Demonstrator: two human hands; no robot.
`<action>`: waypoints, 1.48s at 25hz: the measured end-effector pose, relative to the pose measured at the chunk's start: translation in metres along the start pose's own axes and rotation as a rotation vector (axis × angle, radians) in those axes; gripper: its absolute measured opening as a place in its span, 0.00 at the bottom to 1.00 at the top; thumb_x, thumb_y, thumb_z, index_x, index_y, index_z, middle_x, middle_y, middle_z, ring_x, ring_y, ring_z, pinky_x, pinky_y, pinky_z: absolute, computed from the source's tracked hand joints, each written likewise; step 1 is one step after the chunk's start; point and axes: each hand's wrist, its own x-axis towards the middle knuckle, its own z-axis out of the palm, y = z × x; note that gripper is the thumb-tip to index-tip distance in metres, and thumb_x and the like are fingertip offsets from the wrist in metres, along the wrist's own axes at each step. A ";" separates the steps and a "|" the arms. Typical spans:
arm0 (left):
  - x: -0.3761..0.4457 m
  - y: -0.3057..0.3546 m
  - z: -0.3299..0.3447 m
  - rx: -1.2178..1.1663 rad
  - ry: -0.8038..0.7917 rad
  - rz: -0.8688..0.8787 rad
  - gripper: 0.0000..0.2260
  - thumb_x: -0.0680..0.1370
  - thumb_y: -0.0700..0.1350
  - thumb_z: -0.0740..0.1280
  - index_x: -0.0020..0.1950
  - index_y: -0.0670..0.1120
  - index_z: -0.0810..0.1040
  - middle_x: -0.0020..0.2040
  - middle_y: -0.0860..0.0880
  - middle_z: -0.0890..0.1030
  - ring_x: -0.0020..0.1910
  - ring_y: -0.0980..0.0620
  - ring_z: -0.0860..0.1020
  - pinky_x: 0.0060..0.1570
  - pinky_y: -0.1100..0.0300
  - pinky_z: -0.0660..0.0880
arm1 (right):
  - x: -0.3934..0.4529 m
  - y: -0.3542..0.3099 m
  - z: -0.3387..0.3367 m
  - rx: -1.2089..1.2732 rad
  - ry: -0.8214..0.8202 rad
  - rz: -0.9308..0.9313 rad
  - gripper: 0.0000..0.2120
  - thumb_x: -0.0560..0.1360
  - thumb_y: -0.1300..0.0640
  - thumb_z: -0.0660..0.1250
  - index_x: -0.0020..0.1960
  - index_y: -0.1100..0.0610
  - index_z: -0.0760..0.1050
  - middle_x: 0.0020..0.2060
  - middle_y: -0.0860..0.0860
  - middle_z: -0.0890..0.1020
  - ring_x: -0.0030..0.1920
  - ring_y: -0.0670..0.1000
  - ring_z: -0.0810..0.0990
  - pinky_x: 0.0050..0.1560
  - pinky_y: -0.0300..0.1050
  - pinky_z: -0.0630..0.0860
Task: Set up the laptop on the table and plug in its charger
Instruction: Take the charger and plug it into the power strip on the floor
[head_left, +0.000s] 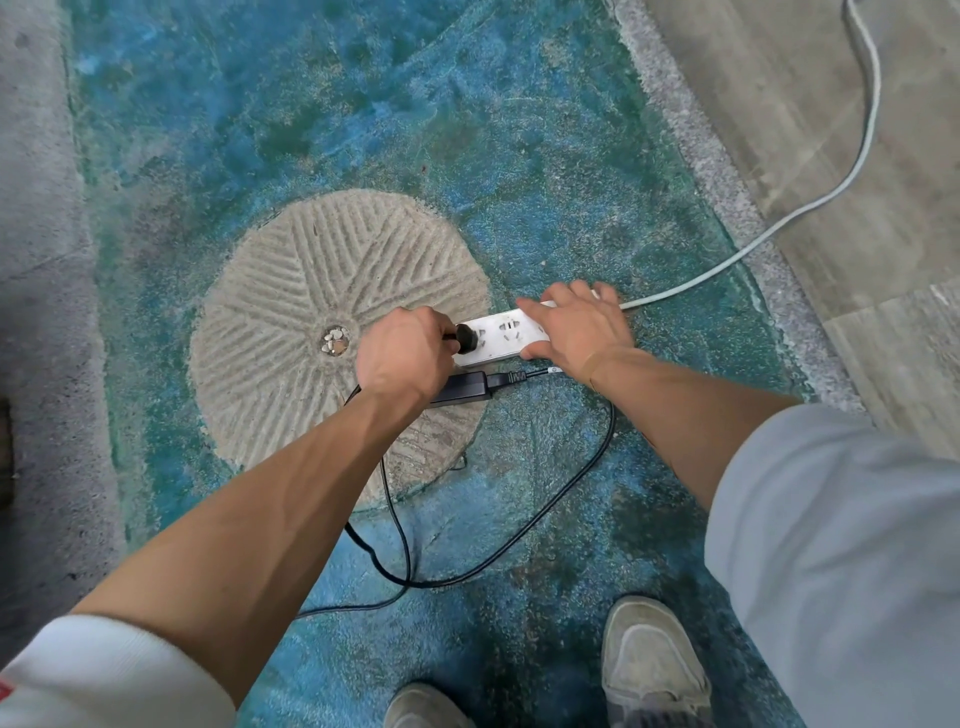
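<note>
Head view: I clamp the left hand (402, 353) on the black plug (467, 338) at the floor power strip (501, 338), pin the strip with the flat right hand (576, 327), and should press straight in.

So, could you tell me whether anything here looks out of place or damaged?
Nothing looks damaged. The white power strip lies on the painted floor beside a round stone inlay, with the charger brick and its black cable looped loosely near the person's shoe, a possible snag. No laptop or table is in view.
</note>
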 end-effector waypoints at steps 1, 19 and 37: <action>-0.002 -0.001 0.001 0.007 0.005 0.001 0.10 0.77 0.51 0.68 0.58 0.56 0.83 0.40 0.48 0.84 0.35 0.45 0.80 0.36 0.57 0.79 | 0.000 0.000 0.000 0.000 0.002 -0.002 0.33 0.74 0.36 0.61 0.76 0.45 0.59 0.65 0.53 0.73 0.65 0.56 0.69 0.68 0.58 0.63; 0.015 0.025 0.003 0.371 -0.054 0.247 0.08 0.78 0.46 0.68 0.53 0.45 0.82 0.32 0.46 0.75 0.30 0.45 0.74 0.32 0.57 0.71 | 0.001 0.005 0.006 0.022 0.039 -0.027 0.33 0.74 0.34 0.60 0.75 0.44 0.60 0.65 0.53 0.73 0.65 0.56 0.69 0.67 0.57 0.62; 0.001 0.021 -0.003 0.230 -0.166 0.194 0.13 0.79 0.49 0.66 0.63 0.48 0.74 0.52 0.47 0.80 0.46 0.46 0.80 0.38 0.55 0.72 | -0.022 -0.023 -0.035 0.052 -0.118 0.108 0.37 0.77 0.37 0.59 0.79 0.50 0.51 0.77 0.51 0.60 0.78 0.56 0.54 0.75 0.62 0.53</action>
